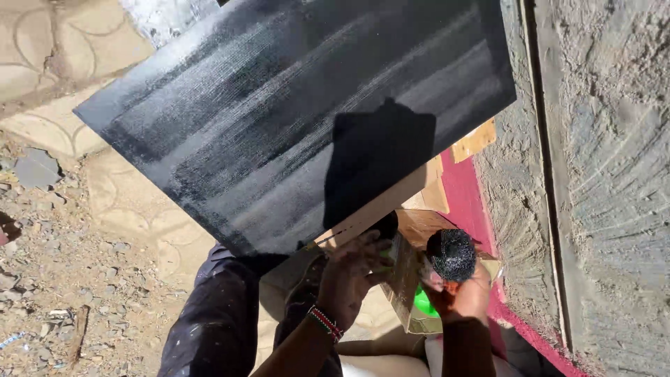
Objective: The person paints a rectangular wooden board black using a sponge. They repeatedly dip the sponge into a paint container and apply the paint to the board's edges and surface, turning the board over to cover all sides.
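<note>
Black paint roller (452, 254) in right hand (462, 297), left hand (352, 276) gripping cardboard (403, 279)

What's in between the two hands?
In the head view, a brown cardboard piece stands between the left hand and the right hand, which holds a black roller.

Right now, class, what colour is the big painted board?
Black with grey streaks on the board, seen in the head view.

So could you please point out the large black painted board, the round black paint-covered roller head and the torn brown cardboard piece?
large black painted board (279, 112), head view, streaked middle.
round black paint-covered roller head (452, 254), head view, its top.
torn brown cardboard piece (405, 279), head view, flat face.
</note>
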